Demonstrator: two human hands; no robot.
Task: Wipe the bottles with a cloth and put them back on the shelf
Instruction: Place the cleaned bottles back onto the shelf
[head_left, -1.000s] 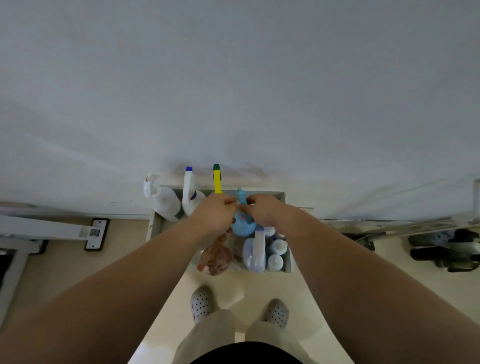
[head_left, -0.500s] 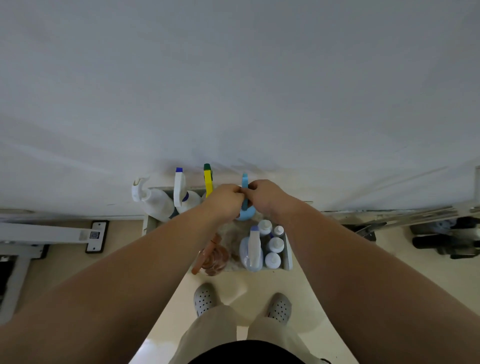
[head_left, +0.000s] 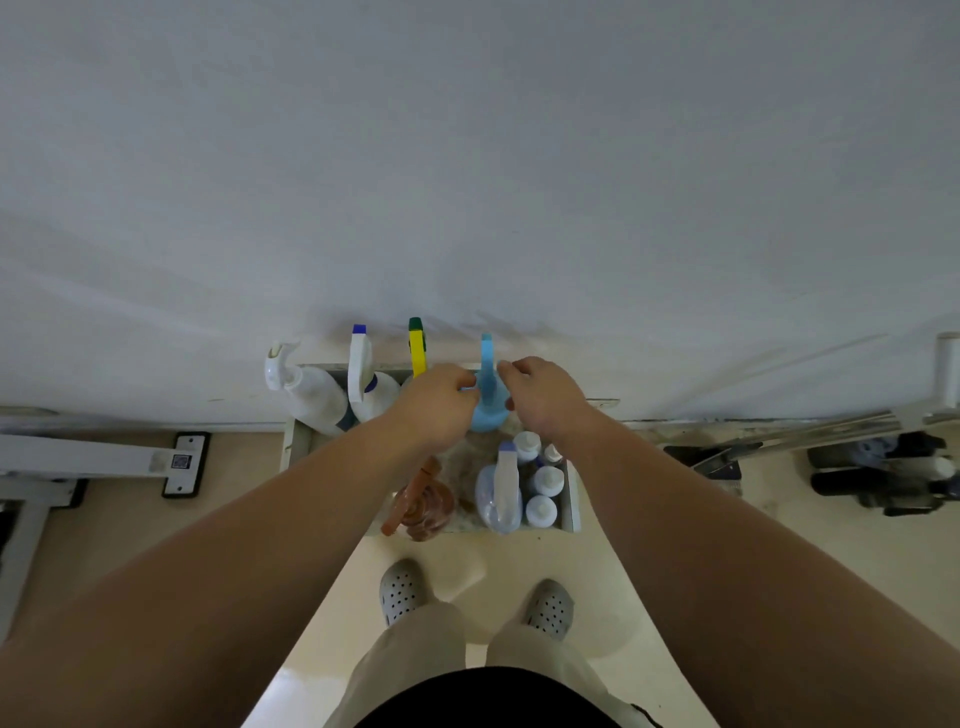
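We see both bare arms reaching forward and down to a low white open-topped shelf tray (head_left: 574, 501) that sits on the beige floor against a plain white wall.

The task bottle, a light blue plastic spray bottle (head_left: 488, 413), stands upright at the back of the tray, close to the wall, between the two hands. Its trigger head points toward the wall.

The left hand (head_left: 440, 404) has curled fingers up against the left side of the bottle's neck. The right hand (head_left: 541, 397) has curled fingers just beside the right side of the neck. We cannot tell if either hand really grips the neck or only touches it. We can't make out a cloth.

Other items in the tray:
- Back left: a white spray bottle with a white trigger (head_left: 310, 395), leaning left over the rim.
- Next to it: a white bottle with a blue-tipped sprayer (head_left: 363, 382).
- Next along: a yellow sprayer with a dark green tip (head_left: 416, 344), its body hidden by the left hand.
- Front left: an amber-brown pump bottle (head_left: 423, 508), partly under the left forearm.
- Front right: a pale bluish spray bottle with a white trigger (head_left: 501, 496), with several small white-capped bottles (head_left: 546, 480) just beside it.

Below the tray are two grey perforated clogs (head_left: 402, 590) and beige trouser legs. At far left there is a white bracket with a QR label (head_left: 181, 461). Dark, blurry objects lie on the floor at far right.
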